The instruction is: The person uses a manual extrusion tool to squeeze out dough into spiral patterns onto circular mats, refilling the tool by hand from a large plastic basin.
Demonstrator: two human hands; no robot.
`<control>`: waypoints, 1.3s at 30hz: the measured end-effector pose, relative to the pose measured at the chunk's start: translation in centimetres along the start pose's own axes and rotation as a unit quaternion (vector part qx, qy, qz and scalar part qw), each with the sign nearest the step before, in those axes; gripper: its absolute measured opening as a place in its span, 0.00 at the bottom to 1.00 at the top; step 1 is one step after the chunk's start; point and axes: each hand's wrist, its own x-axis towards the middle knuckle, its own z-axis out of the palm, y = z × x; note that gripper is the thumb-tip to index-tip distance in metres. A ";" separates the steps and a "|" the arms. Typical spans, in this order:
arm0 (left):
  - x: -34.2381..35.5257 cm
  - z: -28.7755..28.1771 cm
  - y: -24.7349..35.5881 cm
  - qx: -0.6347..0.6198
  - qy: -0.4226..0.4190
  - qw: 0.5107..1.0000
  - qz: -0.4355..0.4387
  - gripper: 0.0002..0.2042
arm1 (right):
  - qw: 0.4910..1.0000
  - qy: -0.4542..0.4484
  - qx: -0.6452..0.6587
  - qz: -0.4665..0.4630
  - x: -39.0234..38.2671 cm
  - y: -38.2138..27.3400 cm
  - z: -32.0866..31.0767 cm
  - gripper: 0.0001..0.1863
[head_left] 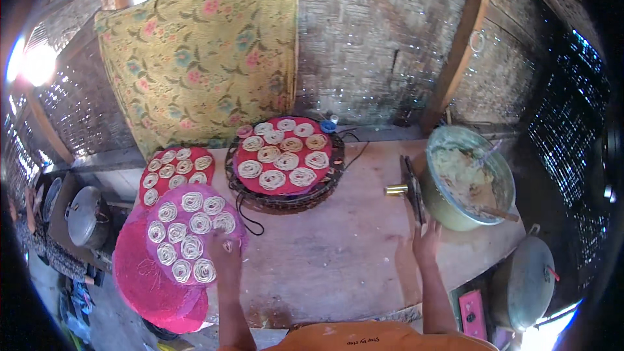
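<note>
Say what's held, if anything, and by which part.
Holding cannot be told: the right hand is at the near end of the long dark tool, the left hand at the right side of the mauve mat.

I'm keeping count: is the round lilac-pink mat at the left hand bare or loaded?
Loaded: coiled white nests lie across the round lilac-pink mat, and the left hand is over its right side.

A yellow floral cloth (201, 68) hangs by a woven brown wall (377, 45), left of a slanting wooden post (460, 49), with a round grey metal pot (88, 224) at far left and a large silvery metal pot (532, 279) lower right.
</note>
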 end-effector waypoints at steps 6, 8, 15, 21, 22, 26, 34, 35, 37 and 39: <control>-2.1 7.4 10.1 -0.179 -0.275 0.929 0.173 0.13 | 0.753 -0.294 0.408 0.425 4.7 5.9 5.6 0.23; -3.1 7.1 14.3 -0.258 -0.326 0.904 0.101 0.17 | 0.744 -0.235 0.481 0.401 3.2 7.4 8.6 0.23; -1.7 4.6 17.2 -0.175 -0.378 0.906 0.077 0.31 | 0.796 -0.397 0.422 0.173 -3.2 -3.5 -6.9 0.18; -6.2 2.4 14.7 -0.320 -0.632 0.693 -0.136 0.28 | 0.712 -0.596 0.355 -0.108 -0.4 -6.9 -15.1 0.19; -7.2 1.4 16.5 -0.175 -0.658 0.713 -0.170 0.24 | 0.675 -0.651 0.336 -0.082 0.1 -6.9 -16.0 0.19; -10.9 4.0 14.5 -0.362 -0.610 0.687 -0.156 0.08 | 0.672 -0.598 0.434 -0.052 2.0 -4.7 -11.4 0.27; -6.3 4.9 24.0 -0.421 -0.747 0.464 -0.222 0.13 | 0.793 -0.020 0.420 -0.441 6.4 -9.1 -16.7 0.29; -5.8 5.2 25.3 -0.402 -0.740 0.514 -0.164 0.13 | 0.746 -0.046 0.435 -0.502 6.7 -11.1 -21.3 0.27; -5.1 5.5 27.9 -0.344 -0.712 0.611 -0.030 0.12 | 0.688 -0.141 0.416 -0.577 6.2 -13.2 -25.6 0.22; -4.4 5.5 30.3 -0.267 -0.666 0.685 0.125 0.12 | 0.664 -0.270 0.332 -0.613 5.6 -13.8 -26.7 0.21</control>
